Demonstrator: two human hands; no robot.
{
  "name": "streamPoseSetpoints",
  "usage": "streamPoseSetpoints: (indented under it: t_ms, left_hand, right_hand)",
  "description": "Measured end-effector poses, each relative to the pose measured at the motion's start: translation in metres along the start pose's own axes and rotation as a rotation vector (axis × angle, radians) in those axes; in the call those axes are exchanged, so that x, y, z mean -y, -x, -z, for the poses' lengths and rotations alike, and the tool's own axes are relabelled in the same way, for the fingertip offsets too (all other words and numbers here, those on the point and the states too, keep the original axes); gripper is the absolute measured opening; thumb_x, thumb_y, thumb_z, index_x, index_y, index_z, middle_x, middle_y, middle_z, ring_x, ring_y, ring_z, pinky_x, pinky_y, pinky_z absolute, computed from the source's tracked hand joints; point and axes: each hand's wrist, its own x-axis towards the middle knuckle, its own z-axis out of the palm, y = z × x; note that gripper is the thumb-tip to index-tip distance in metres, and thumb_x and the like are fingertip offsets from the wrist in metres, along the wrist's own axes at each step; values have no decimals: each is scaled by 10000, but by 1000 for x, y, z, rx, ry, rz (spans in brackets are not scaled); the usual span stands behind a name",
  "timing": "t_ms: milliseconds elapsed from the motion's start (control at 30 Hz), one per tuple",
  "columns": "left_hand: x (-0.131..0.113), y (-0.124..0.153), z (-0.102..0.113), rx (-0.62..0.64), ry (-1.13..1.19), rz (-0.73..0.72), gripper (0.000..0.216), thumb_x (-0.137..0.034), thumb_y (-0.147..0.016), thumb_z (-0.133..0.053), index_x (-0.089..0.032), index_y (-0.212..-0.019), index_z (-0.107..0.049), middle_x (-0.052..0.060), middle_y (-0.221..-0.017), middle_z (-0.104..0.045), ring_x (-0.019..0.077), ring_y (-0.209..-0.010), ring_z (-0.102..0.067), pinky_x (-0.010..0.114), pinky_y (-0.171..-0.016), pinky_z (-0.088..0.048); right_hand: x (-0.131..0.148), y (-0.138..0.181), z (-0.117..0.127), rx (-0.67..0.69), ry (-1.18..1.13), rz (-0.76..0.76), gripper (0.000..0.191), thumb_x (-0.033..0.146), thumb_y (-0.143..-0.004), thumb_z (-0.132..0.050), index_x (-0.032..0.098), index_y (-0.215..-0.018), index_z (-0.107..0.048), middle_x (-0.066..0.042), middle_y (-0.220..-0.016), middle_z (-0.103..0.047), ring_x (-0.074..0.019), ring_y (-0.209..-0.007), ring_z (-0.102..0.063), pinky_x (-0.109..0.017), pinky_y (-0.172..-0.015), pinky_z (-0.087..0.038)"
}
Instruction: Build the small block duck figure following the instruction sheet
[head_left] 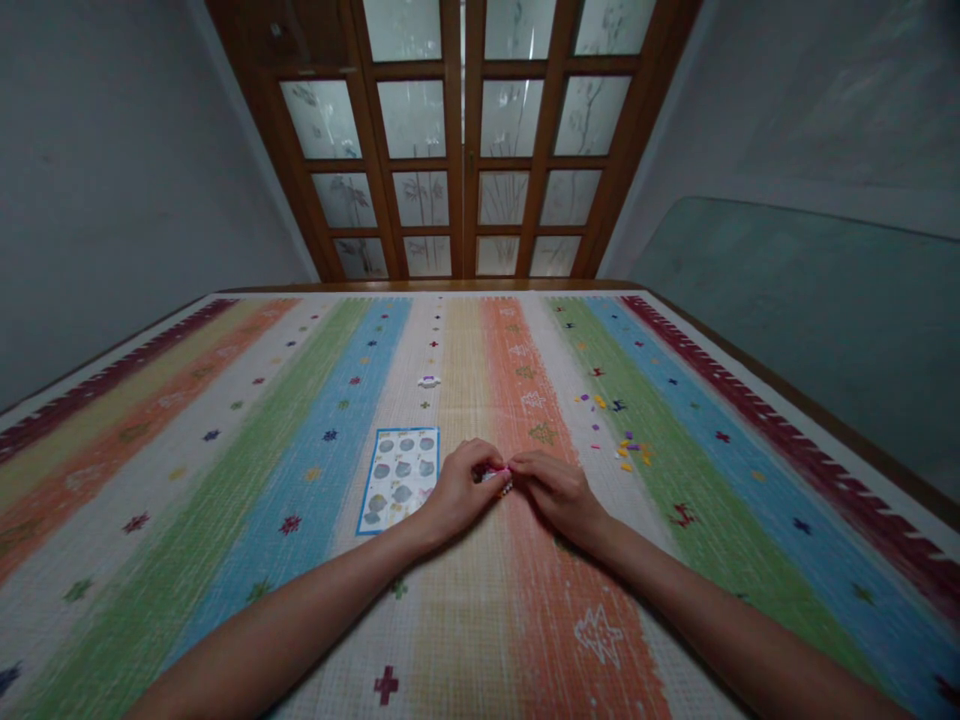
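Both my hands meet over the middle of a striped, many-coloured mat [315, 480]. My left hand [459, 490] and my right hand [551, 488] are closed in a pinch on one tiny pink and white piece [501, 480] held between their fingertips. Just left of my left hand lies a blue-bordered card [397, 480] printed with rows of grey-green shapes. To the right of my right hand several small coloured pieces [628, 450] are scattered on the mat.
One small white piece [428, 381] lies farther off on the mat. A wooden door with frosted glass panes [465, 150] stands at the far end. Grey walls run along both sides, and a glass sheet [810, 310] leans at the right.
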Motion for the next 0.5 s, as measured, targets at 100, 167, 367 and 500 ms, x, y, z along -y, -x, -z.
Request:
streamPoseSetpoints:
  t_ms: [100,167,367,500]
  left_hand:
    - [-2,0,1,1,-3,4,73,-169,-752,-611,-170,-686,-579,17,-737,-587,156,-727,-530,280,-675,-423]
    - [-3,0,1,1,-4,5,70,-171,-752,-614,-168,-690,-583,21,-743,-590,158,-731,-531,284,-679,-426]
    - [-5,0,2,2,-9,3,70,-176,-757,-614,-169,-692,-588,20,-739,-590,159,-729,-532,284,-675,-426]
    - [-5,0,2,1,-13,2,72,-176,-755,-616,-169,-690,-586,20,-737,-593,163,-736,-533,290,-685,-425]
  right_hand:
    - [4,-2,1,10,-28,-126,145,157,-865,-519,192,-864,-660,-60,-806,-725,-166,-723,-682,-301,-672,-574]
    - [7,-5,1,11,-51,-211,128,154,-848,-531,190,-833,-652,-51,-777,-718,-166,-706,-674,-298,-661,-564]
    - [12,-8,-1,33,-74,-314,125,167,-840,-514,179,-771,-617,-43,-728,-671,-160,-665,-630,-284,-625,-522]
    - [12,-6,-2,28,-99,-373,120,180,-845,-508,177,-789,-613,-41,-731,-671,-158,-661,-625,-280,-622,-515]
